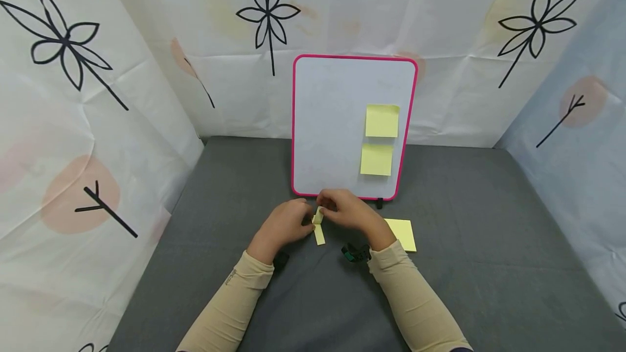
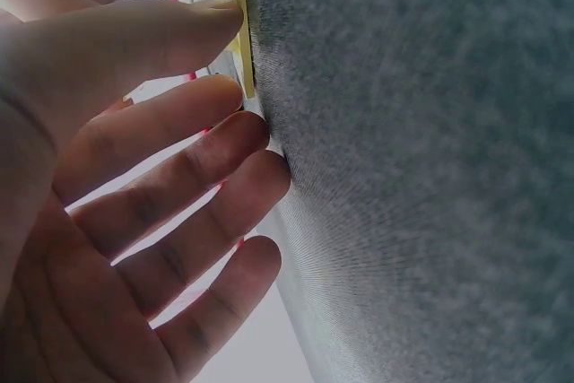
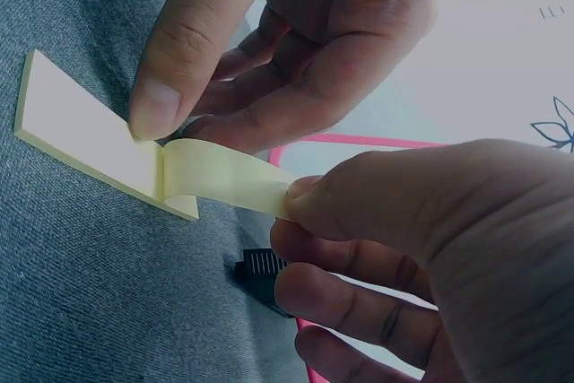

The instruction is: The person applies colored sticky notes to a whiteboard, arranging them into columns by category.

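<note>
A narrow pad of pale yellow sticky notes is held just above the grey cloth, before the whiteboard. My left hand pinches this pad near one end, thumb on top; its other fingers are spread in the left wrist view. Between thumb and forefinger, my right hand pinches the free end of the top sheet. That sheet curls up from the pad, lifted along part of its length and bent back on itself near the left thumb.
A pink-framed whiteboard stands behind the hands on a black foot. Two square yellow notes, an upper note and a lower note, are stuck on its right side. Another square yellow pad lies beside the right wrist.
</note>
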`<state>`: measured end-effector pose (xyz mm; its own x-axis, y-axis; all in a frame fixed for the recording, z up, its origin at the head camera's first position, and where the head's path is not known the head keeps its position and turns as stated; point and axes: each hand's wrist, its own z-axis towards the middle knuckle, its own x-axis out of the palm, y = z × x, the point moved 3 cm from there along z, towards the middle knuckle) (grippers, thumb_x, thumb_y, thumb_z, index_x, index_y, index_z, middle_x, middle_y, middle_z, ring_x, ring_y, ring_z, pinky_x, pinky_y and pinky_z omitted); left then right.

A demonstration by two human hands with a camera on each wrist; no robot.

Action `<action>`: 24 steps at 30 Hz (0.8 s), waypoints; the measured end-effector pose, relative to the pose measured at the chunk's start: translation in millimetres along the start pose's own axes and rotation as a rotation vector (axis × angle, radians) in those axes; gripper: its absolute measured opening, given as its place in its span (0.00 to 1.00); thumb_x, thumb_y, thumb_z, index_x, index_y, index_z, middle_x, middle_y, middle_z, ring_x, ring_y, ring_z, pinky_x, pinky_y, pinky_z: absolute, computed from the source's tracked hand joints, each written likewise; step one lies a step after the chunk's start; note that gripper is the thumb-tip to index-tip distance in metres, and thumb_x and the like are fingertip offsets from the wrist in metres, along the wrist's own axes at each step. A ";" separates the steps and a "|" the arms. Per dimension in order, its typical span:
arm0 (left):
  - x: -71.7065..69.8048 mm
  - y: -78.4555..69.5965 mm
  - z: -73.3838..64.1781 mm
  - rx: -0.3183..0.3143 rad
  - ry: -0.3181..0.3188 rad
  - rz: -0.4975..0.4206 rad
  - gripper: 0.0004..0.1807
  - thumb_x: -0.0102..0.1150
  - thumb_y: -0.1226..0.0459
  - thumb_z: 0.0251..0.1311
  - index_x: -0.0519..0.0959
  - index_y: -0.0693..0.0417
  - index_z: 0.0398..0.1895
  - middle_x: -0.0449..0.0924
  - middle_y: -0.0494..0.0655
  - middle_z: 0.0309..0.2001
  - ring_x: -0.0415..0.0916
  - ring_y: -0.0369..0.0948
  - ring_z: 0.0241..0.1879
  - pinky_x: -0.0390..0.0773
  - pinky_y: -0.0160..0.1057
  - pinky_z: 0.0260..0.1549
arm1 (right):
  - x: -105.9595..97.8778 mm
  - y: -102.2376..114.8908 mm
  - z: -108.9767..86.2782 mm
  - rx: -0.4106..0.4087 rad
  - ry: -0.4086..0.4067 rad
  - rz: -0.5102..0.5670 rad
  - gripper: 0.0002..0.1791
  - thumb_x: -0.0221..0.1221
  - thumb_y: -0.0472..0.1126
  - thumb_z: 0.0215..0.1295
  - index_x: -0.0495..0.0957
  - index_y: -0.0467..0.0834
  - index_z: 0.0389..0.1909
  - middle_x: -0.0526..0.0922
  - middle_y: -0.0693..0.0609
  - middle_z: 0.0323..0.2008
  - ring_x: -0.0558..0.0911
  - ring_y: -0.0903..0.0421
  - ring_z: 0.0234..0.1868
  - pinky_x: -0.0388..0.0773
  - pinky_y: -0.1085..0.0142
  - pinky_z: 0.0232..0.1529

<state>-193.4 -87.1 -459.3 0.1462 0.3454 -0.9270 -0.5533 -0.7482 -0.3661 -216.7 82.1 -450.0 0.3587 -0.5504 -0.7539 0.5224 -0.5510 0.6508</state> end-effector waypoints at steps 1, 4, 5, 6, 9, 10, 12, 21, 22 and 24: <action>0.4 0.1 0.1 -0.002 0.004 0.002 0.04 0.70 0.61 0.55 0.85 0.50 0.31 0.80 0.44 0.31 0.69 0.33 0.25 0.73 0.34 0.27 | -0.4 -0.1 0.1 0.000 -0.002 0.000 0.07 0.60 0.35 0.66 0.80 0.40 0.44 0.82 0.53 0.35 0.80 0.61 0.34 0.79 0.65 0.39; 1.1 0.4 -0.2 -0.002 0.000 -0.006 0.05 0.70 0.59 0.55 0.84 0.48 0.29 0.79 0.44 0.30 0.68 0.33 0.25 0.71 0.33 0.26 | -1.7 -0.6 0.3 0.004 -0.005 0.008 0.07 0.60 0.35 0.67 0.80 0.40 0.44 0.83 0.53 0.35 0.80 0.61 0.35 0.79 0.64 0.40; 1.1 0.4 -0.2 -0.003 -0.003 -0.009 0.05 0.70 0.59 0.55 0.83 0.48 0.28 0.78 0.44 0.29 0.67 0.33 0.24 0.70 0.33 0.25 | -2.1 -0.7 0.3 0.006 -0.005 0.011 0.07 0.59 0.35 0.67 0.80 0.40 0.44 0.83 0.53 0.35 0.80 0.61 0.35 0.80 0.64 0.40; 1.2 0.3 -0.4 -0.002 -0.008 -0.015 0.06 0.70 0.58 0.54 0.83 0.47 0.26 0.78 0.44 0.28 0.67 0.33 0.24 0.69 0.33 0.24 | -2.4 -1.0 0.4 0.010 -0.005 0.014 0.07 0.59 0.35 0.67 0.80 0.40 0.44 0.83 0.53 0.36 0.81 0.61 0.35 0.80 0.64 0.41; 1.4 0.0 -0.2 -0.008 -0.012 -0.018 0.09 0.71 0.56 0.53 0.81 0.45 0.22 0.74 0.42 0.26 0.65 0.33 0.22 0.66 0.32 0.22 | -2.7 -1.7 0.3 0.015 -0.001 0.018 0.08 0.59 0.35 0.67 0.80 0.39 0.45 0.83 0.52 0.36 0.81 0.61 0.36 0.80 0.64 0.41; 1.4 -0.1 -0.1 -0.010 -0.014 -0.016 0.10 0.72 0.56 0.52 0.80 0.45 0.21 0.72 0.41 0.25 0.64 0.33 0.22 0.66 0.32 0.21 | -2.9 -1.7 0.4 0.014 0.000 0.018 0.08 0.59 0.35 0.67 0.80 0.39 0.45 0.83 0.52 0.36 0.81 0.61 0.36 0.80 0.64 0.41; 1.8 -0.3 0.3 -0.014 -0.012 -0.004 0.12 0.73 0.55 0.51 0.79 0.45 0.20 0.70 0.39 0.24 0.63 0.33 0.21 0.65 0.32 0.21 | -3.2 -1.5 0.4 0.008 -0.002 0.017 0.08 0.59 0.35 0.67 0.80 0.39 0.45 0.83 0.52 0.36 0.81 0.61 0.36 0.80 0.64 0.41; 1.6 -3.0 1.5 -0.028 0.005 0.004 0.10 0.74 0.56 0.49 0.84 0.51 0.27 0.74 0.42 0.25 0.65 0.34 0.22 0.68 0.34 0.23 | -4.3 -0.2 -0.9 0.001 -0.012 0.010 0.08 0.59 0.35 0.67 0.80 0.39 0.44 0.83 0.52 0.36 0.81 0.61 0.36 0.80 0.64 0.41; 1.7 -3.0 1.7 -0.033 0.006 0.006 0.10 0.74 0.56 0.49 0.84 0.51 0.26 0.74 0.42 0.25 0.65 0.34 0.22 0.68 0.34 0.23 | -4.5 -0.1 -1.1 0.000 -0.014 0.009 0.07 0.59 0.35 0.67 0.80 0.39 0.44 0.83 0.52 0.37 0.81 0.61 0.36 0.80 0.64 0.41; 1.9 -2.8 2.1 -0.046 0.012 0.001 0.10 0.75 0.56 0.49 0.84 0.51 0.27 0.75 0.42 0.26 0.66 0.34 0.22 0.69 0.34 0.24 | -5.2 0.2 -1.5 -0.001 -0.021 0.009 0.07 0.59 0.35 0.68 0.80 0.39 0.44 0.83 0.51 0.37 0.81 0.61 0.37 0.80 0.63 0.41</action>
<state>-193.3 -83.1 -459.8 0.1561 0.3381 -0.9281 -0.5154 -0.7737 -0.3685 -217.3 85.9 -446.1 0.3474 -0.5681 -0.7460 0.5198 -0.5455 0.6574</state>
